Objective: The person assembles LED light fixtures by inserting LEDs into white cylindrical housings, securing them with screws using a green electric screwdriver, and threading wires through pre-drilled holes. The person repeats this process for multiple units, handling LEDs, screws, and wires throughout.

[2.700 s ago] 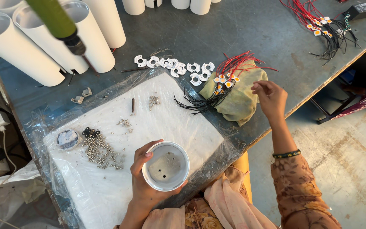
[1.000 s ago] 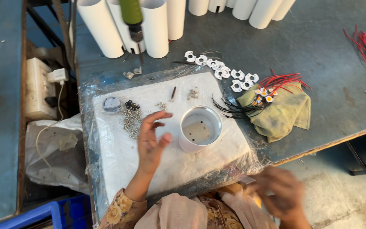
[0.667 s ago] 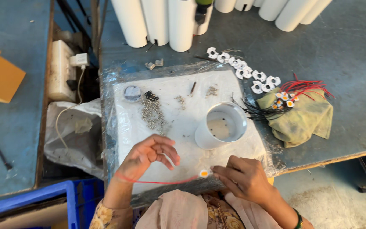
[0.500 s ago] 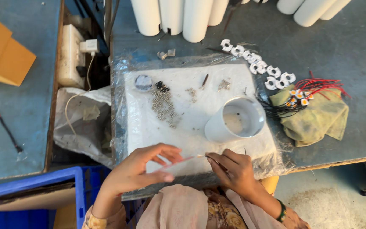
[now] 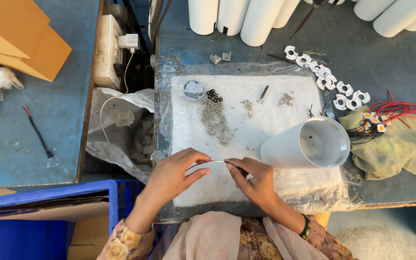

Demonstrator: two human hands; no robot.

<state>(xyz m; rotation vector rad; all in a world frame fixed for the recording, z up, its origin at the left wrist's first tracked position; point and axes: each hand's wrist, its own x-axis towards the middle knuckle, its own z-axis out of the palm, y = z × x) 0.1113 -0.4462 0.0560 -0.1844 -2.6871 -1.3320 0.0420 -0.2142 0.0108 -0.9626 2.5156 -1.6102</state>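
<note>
A thin wire [image 5: 207, 162], red at its left end and pale toward the right, stretches level between the two hands just above the near edge of a white sheet [image 5: 246, 139] wrapped in clear plastic. The left hand [image 5: 172, 173] pinches the red end between thumb and forefinger, the other fingers loosely curled beneath. The right hand [image 5: 253, 179] grips the other end the same way, fingertips narrowed to a tight pinch, the remaining fingers bent in toward the palm; a green bangle [image 5: 305, 226] sits on its wrist.

Just right of the right hand a white cup [image 5: 309, 143] lies tipped on its side on the sheet, its open mouth facing up and to the right. Farther back on the sheet is a scatter of small metal screws [image 5: 214, 120], with a small round dish [image 5: 193, 89] near the far left corner.

The sheet rests on a dark grey surface [image 5: 362, 43]. To the right, a yellowish cloth [image 5: 391, 149] holds a bunch of red and black wired parts [image 5: 391, 115], and a curved row of small white rings [image 5: 326, 79] lies behind it. White tubes [image 5: 246, 17] stand along the far edge. On the left, a blue bench [image 5: 25, 135] carries cardboard boxes [image 5: 20, 33].
</note>
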